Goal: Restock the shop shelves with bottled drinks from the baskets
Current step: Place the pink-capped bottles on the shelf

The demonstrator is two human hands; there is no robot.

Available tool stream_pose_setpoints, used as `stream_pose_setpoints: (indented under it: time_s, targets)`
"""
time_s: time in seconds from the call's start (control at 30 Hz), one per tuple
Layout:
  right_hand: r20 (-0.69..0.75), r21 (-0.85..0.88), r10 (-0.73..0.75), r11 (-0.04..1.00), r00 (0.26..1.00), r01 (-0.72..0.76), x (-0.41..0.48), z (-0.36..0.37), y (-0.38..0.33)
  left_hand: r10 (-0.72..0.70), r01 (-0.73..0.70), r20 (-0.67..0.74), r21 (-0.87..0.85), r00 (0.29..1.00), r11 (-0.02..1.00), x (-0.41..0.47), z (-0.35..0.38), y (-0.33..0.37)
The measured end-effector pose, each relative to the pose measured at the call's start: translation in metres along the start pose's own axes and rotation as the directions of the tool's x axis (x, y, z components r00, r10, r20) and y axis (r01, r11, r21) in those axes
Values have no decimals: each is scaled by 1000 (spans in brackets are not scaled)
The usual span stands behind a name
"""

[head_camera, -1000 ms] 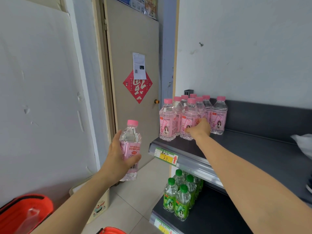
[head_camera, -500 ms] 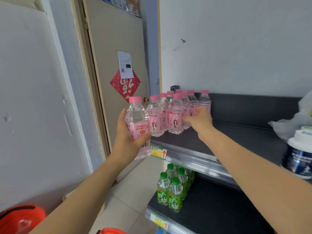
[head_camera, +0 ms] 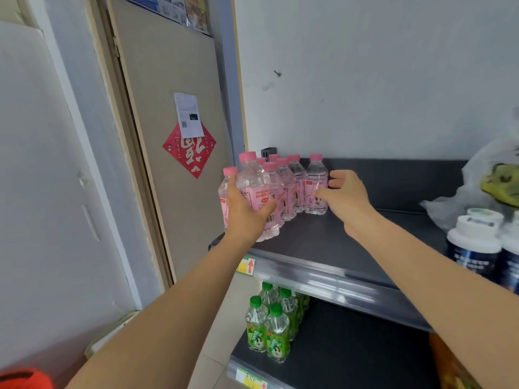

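**Head view: pink-capped bottle held at the shelf's front left corner**

Head camera looks down on the upper shelf [head_camera: 337, 242], a smooth dark grey board with a glossy rail along its front edge. The left hand [head_camera: 245, 214] has its fingers clamped round a clear ribbed plastic bottle [head_camera: 254, 186] with a pink label, upright at the front left corner. I cannot tell whether its base rests on the shelf. Just behind it stands a tight cluster of bottles [head_camera: 292, 181] of the same kind. The right hand [head_camera: 346, 193] has its fingers [head_camera: 337, 175] apart, cupped against the rightmost one. Bare shelf runs right from there to white-lidded jars [head_camera: 474, 242] and a crinkled plastic bag [head_camera: 474, 181]. Green-capped bottles [head_camera: 269, 324] stand on the lower shelf [head_camera: 351, 346]. An orange basket [head_camera: 25, 379] shows at the bottom left corner.
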State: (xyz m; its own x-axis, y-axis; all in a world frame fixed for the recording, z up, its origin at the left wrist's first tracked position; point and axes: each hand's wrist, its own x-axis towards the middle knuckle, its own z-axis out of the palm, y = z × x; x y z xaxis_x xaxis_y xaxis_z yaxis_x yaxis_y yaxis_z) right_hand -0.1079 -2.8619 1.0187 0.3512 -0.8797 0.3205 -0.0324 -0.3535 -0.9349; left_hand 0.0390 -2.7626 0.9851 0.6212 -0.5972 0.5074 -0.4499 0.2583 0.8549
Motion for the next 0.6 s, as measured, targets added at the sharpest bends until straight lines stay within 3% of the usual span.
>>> stream_pose_setpoints:
  time_s: [0.2, 0.6]
  targets:
    - [-15, 5, 33, 999, 999, -33, 2, -12, 16, 15, -10, -27, 163, 1000, 987, 5, 14, -21]
    - [-26, -2, 32, 999, 999, -32, 10, -10, 19, 60, -13, -144, 307, 988, 952, 4, 36, -32]
